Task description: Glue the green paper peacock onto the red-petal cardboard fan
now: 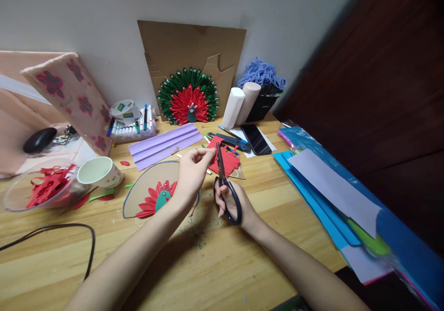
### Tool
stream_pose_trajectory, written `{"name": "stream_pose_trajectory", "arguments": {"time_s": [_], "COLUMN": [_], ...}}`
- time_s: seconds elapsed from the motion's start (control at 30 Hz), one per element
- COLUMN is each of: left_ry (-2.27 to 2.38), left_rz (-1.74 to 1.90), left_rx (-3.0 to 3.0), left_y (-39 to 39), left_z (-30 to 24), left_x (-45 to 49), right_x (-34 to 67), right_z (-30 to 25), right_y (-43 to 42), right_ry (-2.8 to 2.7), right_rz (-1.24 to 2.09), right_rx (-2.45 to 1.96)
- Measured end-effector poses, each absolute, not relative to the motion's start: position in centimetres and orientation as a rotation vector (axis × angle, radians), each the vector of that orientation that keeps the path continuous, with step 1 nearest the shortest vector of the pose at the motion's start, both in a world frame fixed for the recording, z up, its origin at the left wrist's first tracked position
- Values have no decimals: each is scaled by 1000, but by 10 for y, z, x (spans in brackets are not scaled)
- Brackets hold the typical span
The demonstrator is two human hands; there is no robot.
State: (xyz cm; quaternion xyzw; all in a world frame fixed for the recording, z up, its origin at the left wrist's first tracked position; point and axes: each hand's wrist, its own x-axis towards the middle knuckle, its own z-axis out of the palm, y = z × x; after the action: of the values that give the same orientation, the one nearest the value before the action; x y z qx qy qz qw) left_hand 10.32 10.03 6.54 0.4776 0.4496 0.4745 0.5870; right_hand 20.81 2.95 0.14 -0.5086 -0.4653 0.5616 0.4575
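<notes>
My right hand (239, 204) is closed around the black handles of a pair of scissors (236, 207), whose blades point up and away from me. Just left of the blades, my left hand (194, 167) pinches a small red piece of paper, mostly hidden by the fingertips. Behind the blades lies a red paper sheet (231, 163) on the table. Below my left wrist rests a fan-shaped cardboard piece (142, 183) with a blue edge, red paper petals (147, 204) and a green bird body (162, 201); my forearm covers its right part.
A cardboard panel (187, 42) with a green and red peacock leans on the wall. Purple crepe paper (163, 146), markers (130, 128), a white bowl (99, 172), a clear bowl of red scraps (52, 186) and a phone (256, 139) surround the hands. Coloured sheets (333, 186) lie right.
</notes>
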Motion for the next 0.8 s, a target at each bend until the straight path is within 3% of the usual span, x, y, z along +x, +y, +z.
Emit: {"name": "stream_pose_trajectory", "arguments": {"time_s": [0.1,0.27,0.47,0.57,0.7,0.8], "left_ry": [1047,1001,1044,1038,973,893], "left_rz": [1086,975,1126,1219,1298,1321], "left_rx": [1118,1136,1032,1047,1053,1049], "left_y": [103,107,107,105,102,101], "left_z": [65,61,64,69,77,85], "left_x": [102,98,96,95,93,87], "right_x": [224,256,257,238,201,182], "right_z": [9,20,7,19,56,82], "right_y": [37,54,57,56,64,76], "right_ry": [-1234,-1631,-1681,-1554,-1293,-1175], "right_rz": [1213,553,213,324,860,923], "right_rx": [-1482,-2161,-2219,-1856,-1246,-1056]}}
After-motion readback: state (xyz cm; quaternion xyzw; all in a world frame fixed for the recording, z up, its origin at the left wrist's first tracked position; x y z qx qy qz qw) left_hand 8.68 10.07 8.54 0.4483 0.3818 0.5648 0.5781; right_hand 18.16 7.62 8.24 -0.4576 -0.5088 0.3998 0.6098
